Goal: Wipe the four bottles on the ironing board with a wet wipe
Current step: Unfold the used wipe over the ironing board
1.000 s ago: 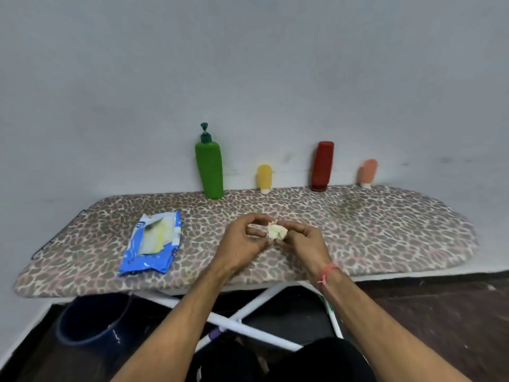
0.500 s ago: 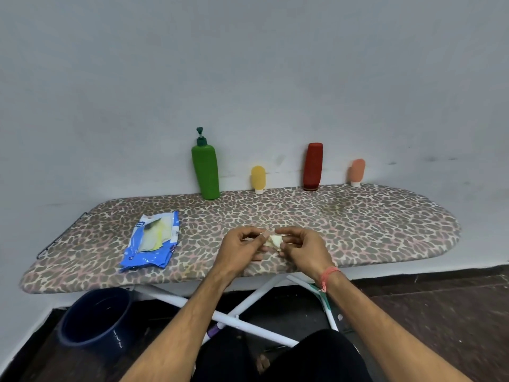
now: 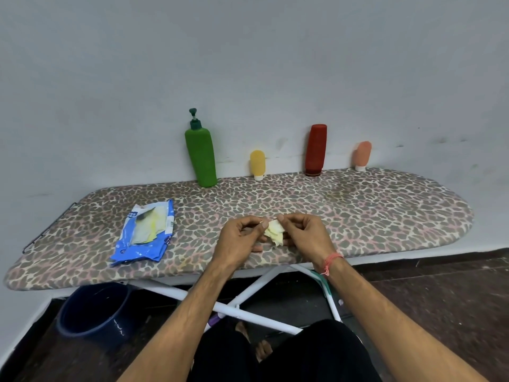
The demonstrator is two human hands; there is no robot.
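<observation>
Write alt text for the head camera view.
Left hand and right hand pinch a crumpled wet wipe over a leopard-print ironing board. Green pump bottle, yellow, red and peach bottles line the wall.

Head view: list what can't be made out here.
- Wet wipe: crumpled between the left hand and right hand; fingers hide its full shape.
- Print on the blue packet: too small to read.
- Bottles' backs, e.g. green bottle: turned to the wall.
- Bucket: its far part is hidden under the ironing board.
</observation>
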